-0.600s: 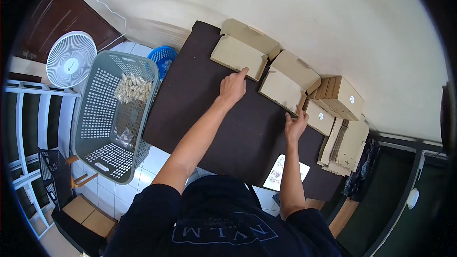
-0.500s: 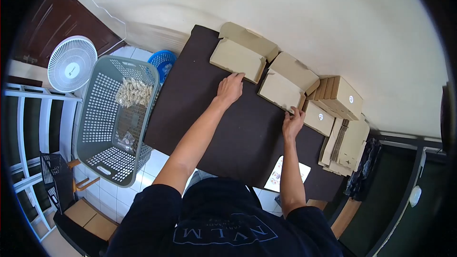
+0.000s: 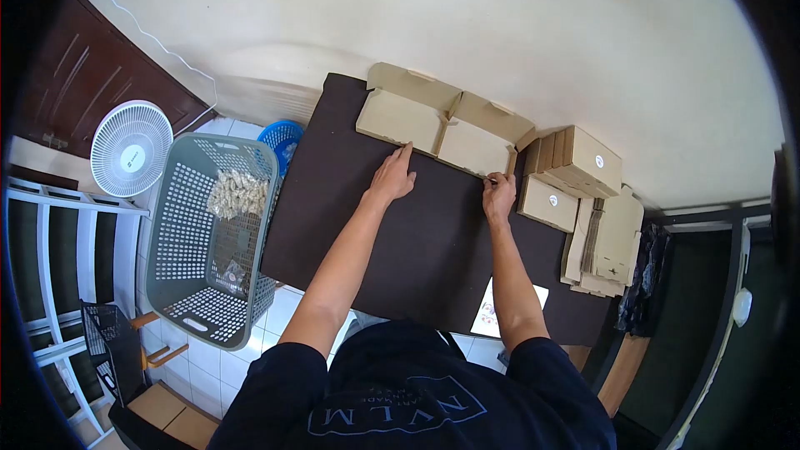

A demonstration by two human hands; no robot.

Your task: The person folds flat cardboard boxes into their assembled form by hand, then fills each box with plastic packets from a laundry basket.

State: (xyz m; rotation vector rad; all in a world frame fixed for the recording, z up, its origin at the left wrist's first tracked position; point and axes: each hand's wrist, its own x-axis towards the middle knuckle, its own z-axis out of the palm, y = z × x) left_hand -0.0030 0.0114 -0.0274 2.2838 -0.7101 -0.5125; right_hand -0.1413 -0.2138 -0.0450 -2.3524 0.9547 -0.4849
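Note:
Two open cardboard mailer boxes, a left box (image 3: 398, 121) and a right box (image 3: 473, 148), stand side by side with their lids raised towards the wall. Their neighbouring sides touch or nearly touch. My left hand (image 3: 392, 175) is open, its index finger stretched to the front edge of the left box near the seam. At the front right corner of the right box, my right hand (image 3: 500, 198) has its fingers closed on the cardboard edge. Both boxes look bare inside. A white printed sheet (image 3: 485, 310) lies partly under my right forearm.
Closed boxes (image 3: 596, 160) with round white stickers are stacked right, beside flat folded cardboard (image 3: 615, 237). A grey laundry basket (image 3: 171, 271) holding a bag of pale pieces (image 3: 237, 193) stands left of the dark table (image 3: 333, 129). Behind it are a blue basket (image 3: 271, 135) and a fan (image 3: 132, 150).
The right box has moved left against the left box, closing the gap between them. My right hand went with it. My left hand has shifted slightly along the left box's front. The camera view has shifted.

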